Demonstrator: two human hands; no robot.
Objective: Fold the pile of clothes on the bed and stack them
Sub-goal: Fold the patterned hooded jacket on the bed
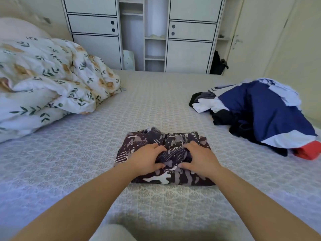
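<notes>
A dark patterned garment (175, 178) lies folded into a rough square on the bed (86, 153), right in front of me. My left hand (145, 158) and my right hand (199, 158) sit side by side on top of it. Each hand grips a bunched ridge of the fabric between thumb and curled fingers at the garment's middle. A pile of unfolded clothes (257, 112) lies at the right side of the bed: a blue piece on top, with white, black and red pieces under and around it.
A crumpled floral duvet (48, 84) fills the left side of the bed, with a pink pillow (19, 28) behind it. A white wardrobe (144, 32) with open shelves stands beyond the far edge. Patterned bed cover stretches between the duvet and the pile.
</notes>
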